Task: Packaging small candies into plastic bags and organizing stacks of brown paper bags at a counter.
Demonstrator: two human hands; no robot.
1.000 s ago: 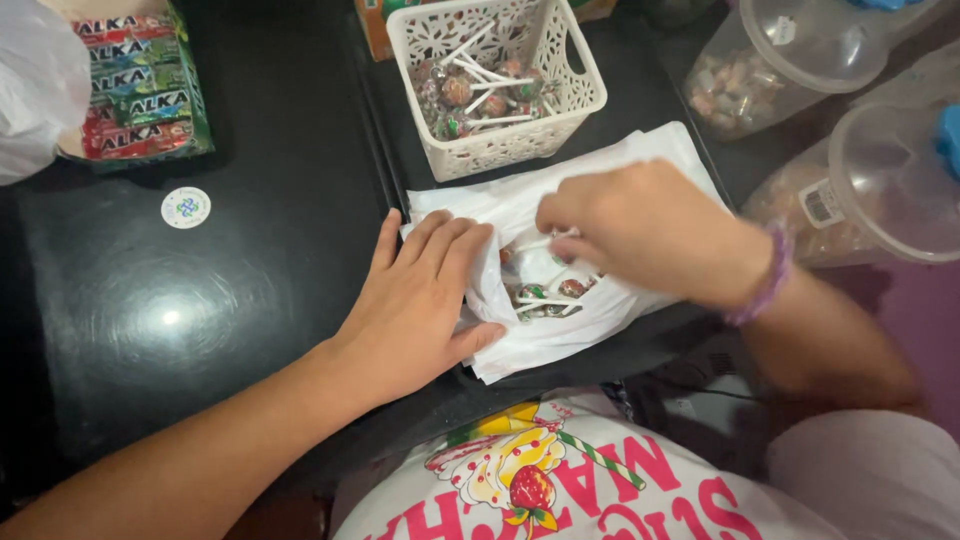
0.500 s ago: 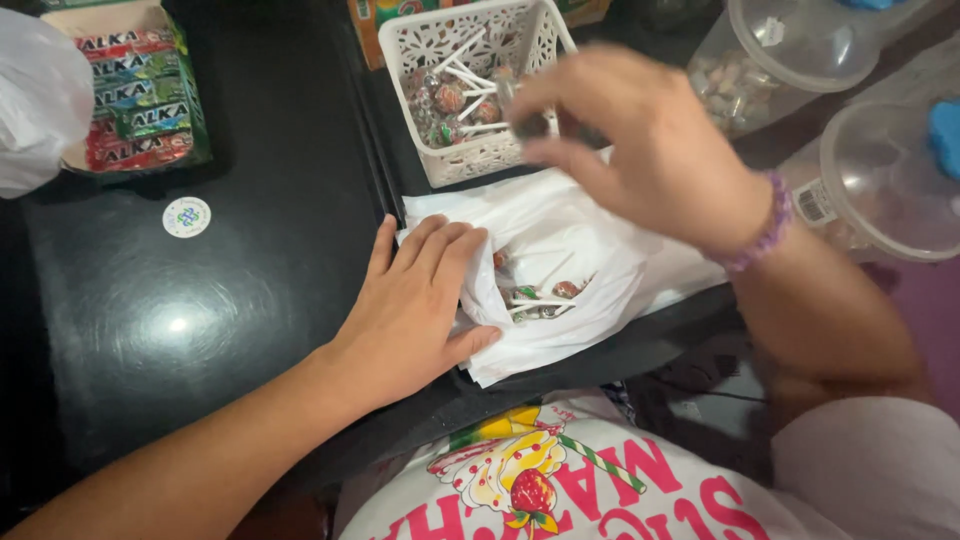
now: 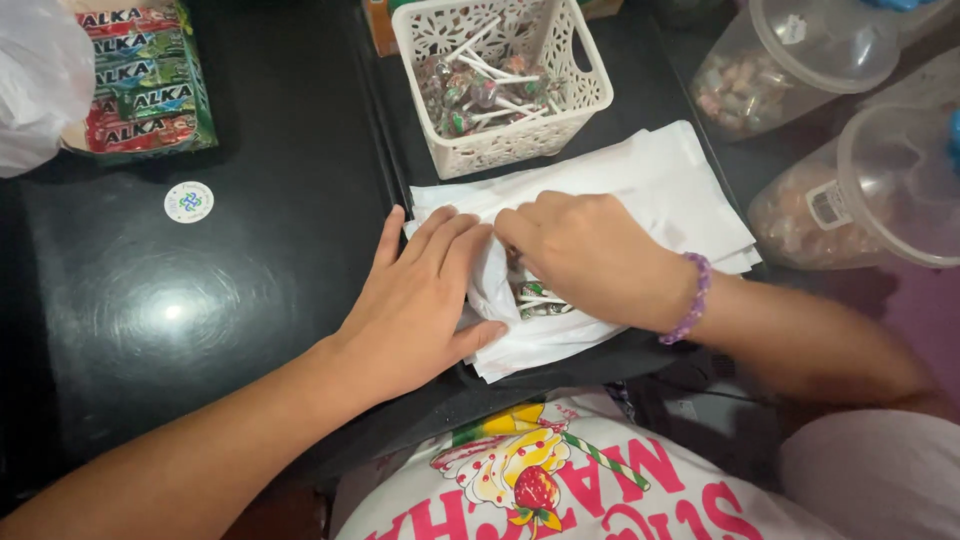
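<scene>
A white plastic bag lies flat on the black table in front of me. My left hand rests on the bag's left end, fingers over its mouth and thumb beneath, holding it open. My right hand reaches into that mouth with curled fingers. Its fingertips are hidden inside, right above a few wrapped lollipops whose white sticks show in the opening. A purple bead bracelet sits on the right wrist. Just behind the bag stands a white lattice basket with several lollipops in it.
Two clear plastic jars of sweets lie at the right, one at the back and one nearer. A red-and-green candy pack and a crumpled white bag sit at the far left, with a round sticker below them.
My right hand went from the bag up to the basket and has come back down into the bag's mouth. My left hand has stayed on the bag.
</scene>
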